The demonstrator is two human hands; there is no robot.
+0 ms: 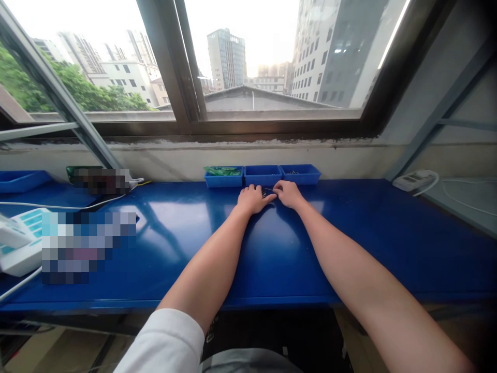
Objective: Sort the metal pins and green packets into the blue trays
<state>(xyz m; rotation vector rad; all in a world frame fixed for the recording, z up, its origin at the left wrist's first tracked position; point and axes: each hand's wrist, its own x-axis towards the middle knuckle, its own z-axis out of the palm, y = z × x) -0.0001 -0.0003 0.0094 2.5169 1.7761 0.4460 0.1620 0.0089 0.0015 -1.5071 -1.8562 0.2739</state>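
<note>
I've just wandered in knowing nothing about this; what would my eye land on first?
Probably the left hand and right hand, close together near the far edge of the shiny blue table, the right pinching a thin piece too small to identify. Just beyond them stand three blue bins, the leftmost holding green things. Above, a big window looks out on buildings.

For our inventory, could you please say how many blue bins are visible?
4: the central row's left bin, middle bin and right bin, plus a partly cropped bin at the far left.
</note>
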